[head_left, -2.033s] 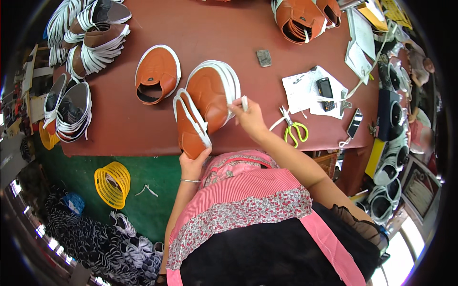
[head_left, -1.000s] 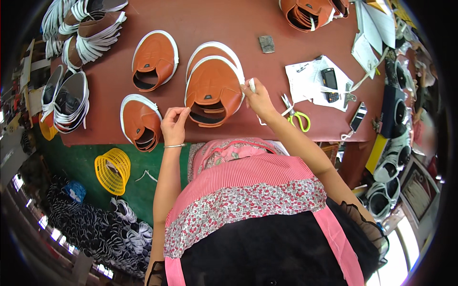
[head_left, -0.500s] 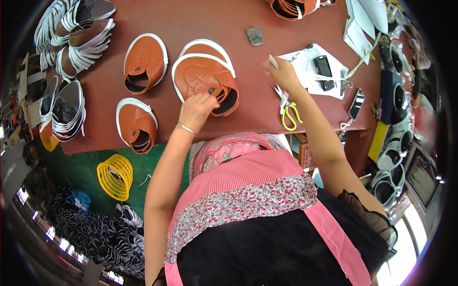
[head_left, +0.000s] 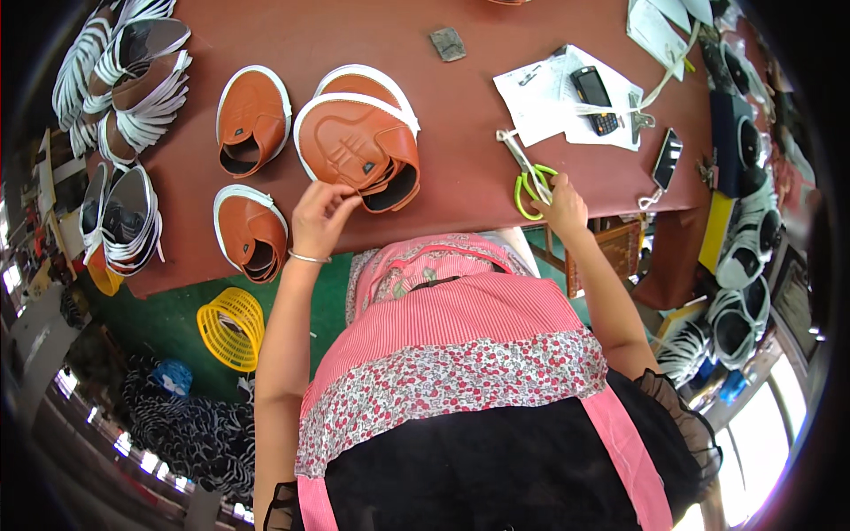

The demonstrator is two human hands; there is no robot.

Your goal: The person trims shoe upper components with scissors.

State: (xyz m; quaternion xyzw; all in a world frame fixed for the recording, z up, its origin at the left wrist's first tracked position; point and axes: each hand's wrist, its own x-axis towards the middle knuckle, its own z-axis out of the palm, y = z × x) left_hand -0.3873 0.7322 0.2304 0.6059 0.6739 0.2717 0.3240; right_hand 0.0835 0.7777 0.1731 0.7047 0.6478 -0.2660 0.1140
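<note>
Two overlapping brown shoe uppers with white edging lie in front of me, the top shoe upper [head_left: 350, 146] with its dark opening toward me. At its lower edge my left hand [head_left: 323, 217] is closed, thumb and forefinger pinched together; what is between them is too small to make out. To the right, the green-handled scissors [head_left: 531, 181] lie with their blades pointing away from me. My right hand [head_left: 564, 211] has its fingers closed at their handle loops. Near the blade tips is a small white piece [head_left: 506, 134].
Two more brown uppers, a far one [head_left: 252, 115] and a near one [head_left: 252, 234], lie left. White-fringed dark uppers [head_left: 142, 80] are piled beyond. Papers with a black handheld device [head_left: 593, 99], a phone [head_left: 668, 159] and a grey block [head_left: 448, 44] occupy the table. A yellow basket [head_left: 232, 329] stands below.
My right hand has come back toward me from beside the papers to the scissors' handles. My left hand has slid from the top of the upper to its lower edge.
</note>
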